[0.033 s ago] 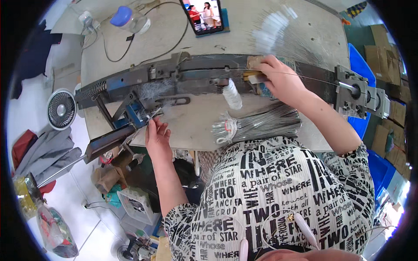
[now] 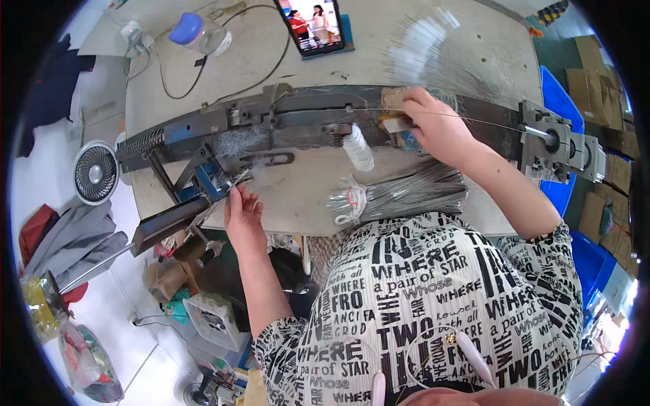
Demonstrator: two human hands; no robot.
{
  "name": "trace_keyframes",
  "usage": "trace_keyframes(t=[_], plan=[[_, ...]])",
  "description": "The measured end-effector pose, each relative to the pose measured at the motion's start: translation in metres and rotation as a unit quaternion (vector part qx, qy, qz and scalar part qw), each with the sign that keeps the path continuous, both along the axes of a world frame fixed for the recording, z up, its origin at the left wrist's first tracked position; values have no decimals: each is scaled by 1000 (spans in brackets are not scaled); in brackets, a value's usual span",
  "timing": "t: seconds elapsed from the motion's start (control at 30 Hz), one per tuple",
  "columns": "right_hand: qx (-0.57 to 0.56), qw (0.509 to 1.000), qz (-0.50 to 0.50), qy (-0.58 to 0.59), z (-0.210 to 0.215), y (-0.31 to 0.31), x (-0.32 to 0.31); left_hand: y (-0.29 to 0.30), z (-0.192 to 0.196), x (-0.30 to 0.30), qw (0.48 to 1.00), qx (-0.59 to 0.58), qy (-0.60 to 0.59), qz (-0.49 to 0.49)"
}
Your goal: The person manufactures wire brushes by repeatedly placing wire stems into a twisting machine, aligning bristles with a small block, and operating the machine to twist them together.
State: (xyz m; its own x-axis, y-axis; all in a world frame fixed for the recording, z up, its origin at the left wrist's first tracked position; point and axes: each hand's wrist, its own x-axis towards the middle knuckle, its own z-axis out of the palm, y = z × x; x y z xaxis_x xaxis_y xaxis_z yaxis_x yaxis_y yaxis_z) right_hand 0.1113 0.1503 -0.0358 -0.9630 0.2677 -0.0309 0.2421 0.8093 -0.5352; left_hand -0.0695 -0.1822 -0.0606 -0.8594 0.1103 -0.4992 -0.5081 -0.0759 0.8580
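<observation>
Along the bench runs a long dark metal rail [image 2: 311,127], with a thin wire [image 2: 484,122] stretched above it toward the shaft fixture at the right. Over the rail, my right hand [image 2: 439,125] is closed round a small block with a pale flat face [image 2: 398,124], beside the wire. My left hand [image 2: 245,213] is closed near a blue metal bracket [image 2: 207,177], thumb and forefinger pinched at a thin pale tip; what it is I cannot make out. Between my hands, a white thread spool [image 2: 358,147] sticks out from the rail. A tied bundle of thin metal rods [image 2: 413,193] lies close to my body.
A phone [image 2: 317,30] on a stand, a blue-lidded jar [image 2: 203,35] and a dark cable [image 2: 261,84] are at the back. The shaft fixture [image 2: 562,143] is at the right end. A spring [image 2: 143,141] and a small fan [image 2: 95,172] are at the left.
</observation>
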Motion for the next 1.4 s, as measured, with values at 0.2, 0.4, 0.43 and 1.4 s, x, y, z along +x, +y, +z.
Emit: trace_keyframes(t=[0.2,0.4,0.43,1.4], plan=[[-252,966,66,-2,65,14,33,15,11,15,990,80,-30,-111],[-248,962,-60,96,95,36,19,190,67,71,745,57,141,-649],[-311,941,-56,123,91,31,12,209,57,81,767,69,98,-631],[99,972,53,206,72,-6,13,185,61,86,851,397,-239,-247]])
